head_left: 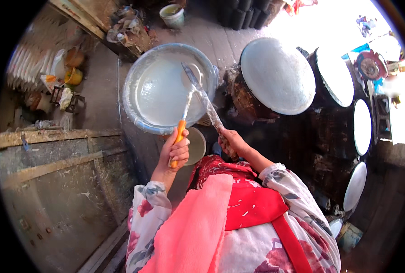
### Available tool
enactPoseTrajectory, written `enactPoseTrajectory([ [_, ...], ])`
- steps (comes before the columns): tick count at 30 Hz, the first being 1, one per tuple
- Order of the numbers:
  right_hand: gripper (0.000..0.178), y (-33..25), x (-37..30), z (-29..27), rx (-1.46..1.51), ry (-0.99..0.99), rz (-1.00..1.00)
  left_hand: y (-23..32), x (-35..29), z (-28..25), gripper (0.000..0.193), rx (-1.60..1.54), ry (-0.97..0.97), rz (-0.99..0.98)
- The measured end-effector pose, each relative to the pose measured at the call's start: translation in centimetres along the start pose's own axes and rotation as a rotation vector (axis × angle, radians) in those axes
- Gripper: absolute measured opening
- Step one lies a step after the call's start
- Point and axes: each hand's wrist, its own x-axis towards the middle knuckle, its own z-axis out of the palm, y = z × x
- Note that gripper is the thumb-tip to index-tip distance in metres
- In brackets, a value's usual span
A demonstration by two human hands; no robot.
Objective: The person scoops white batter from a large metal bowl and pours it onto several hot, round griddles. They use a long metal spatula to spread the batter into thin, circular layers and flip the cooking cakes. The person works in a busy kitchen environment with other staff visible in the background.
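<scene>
A wide blue-rimmed basin holding white liquid stands in front of me. My left hand is closed round the orange handle of a thin metal-shafted tool, its kind unclear. White paste clings to its upper end, which meets a long, flat stirring stick. That stick, crusted with white residue, is gripped near its lower end by my right hand. Its far tip reaches over the basin; I cannot tell whether it touches the liquid.
A pale round container sits between the basin and my apron. Large dark drums with whitish round tops line the right side. A worn wooden panel is at the left. A small bucket stands beyond the basin.
</scene>
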Motion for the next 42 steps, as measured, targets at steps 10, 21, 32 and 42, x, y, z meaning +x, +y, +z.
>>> enactPoseTrajectory([
  [10,0.041,-11.7,-2.2,7.9,-0.996,0.204,-1.056,2.2,-4.0,5.9,0.037,0.985,0.099,0.606],
  [21,0.042,-8.2,-4.1,-3.3,-0.625,0.256,-0.499,3.5,0.7,-2.9,0.025,1.921,1.048,0.976],
  [32,0.021,-6.9,-10.8,-20.1,-0.187,0.526,-0.323,-9.1,14.4,12.4,0.04,0.757,0.139,0.117],
  [42,0.025,-4.4,-15.6,-28.0,-0.205,0.819,-0.264,-22.1,29.4,11.0,0.033,1.251,0.244,-0.008],
])
